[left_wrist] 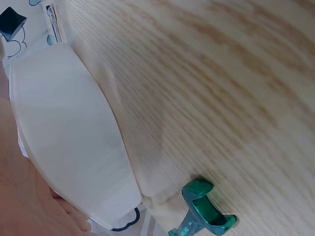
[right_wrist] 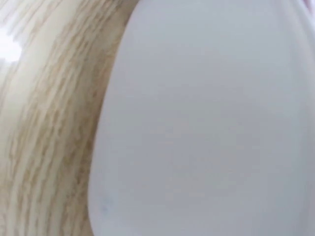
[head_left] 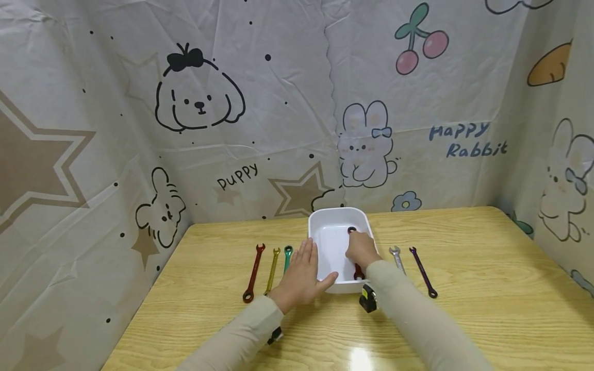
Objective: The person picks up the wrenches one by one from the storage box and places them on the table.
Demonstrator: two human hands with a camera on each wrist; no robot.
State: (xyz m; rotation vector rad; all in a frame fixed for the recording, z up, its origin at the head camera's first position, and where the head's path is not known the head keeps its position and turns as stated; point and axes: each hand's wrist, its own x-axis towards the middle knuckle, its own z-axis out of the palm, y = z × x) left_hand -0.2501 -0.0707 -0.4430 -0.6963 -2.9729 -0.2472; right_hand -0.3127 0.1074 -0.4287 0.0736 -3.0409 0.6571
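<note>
A white plastic bin (head_left: 330, 247) stands on the table. My right hand (head_left: 363, 249) reaches inside and grips a dark red wrench (head_left: 358, 273) along the bin's right side; its two ends show past the fingers. My left hand (head_left: 300, 277) lies against the bin's left front rim, fingers straight and thumb spread. In the left wrist view that palm (left_wrist: 24, 191) is beside the bin's outer wall (left_wrist: 74, 128). The right wrist view is mostly filled by the bin's wall (right_wrist: 197, 123), and the wrench is hidden there.
Left of the bin lie a red wrench (head_left: 253, 273), a yellow wrench (head_left: 273, 270) and a green wrench (head_left: 287, 257), partly behind the left hand. To the right are a silver wrench (head_left: 397, 258) and a purple wrench (head_left: 423, 272). A printed curtain (head_left: 287, 129) hangs behind the table.
</note>
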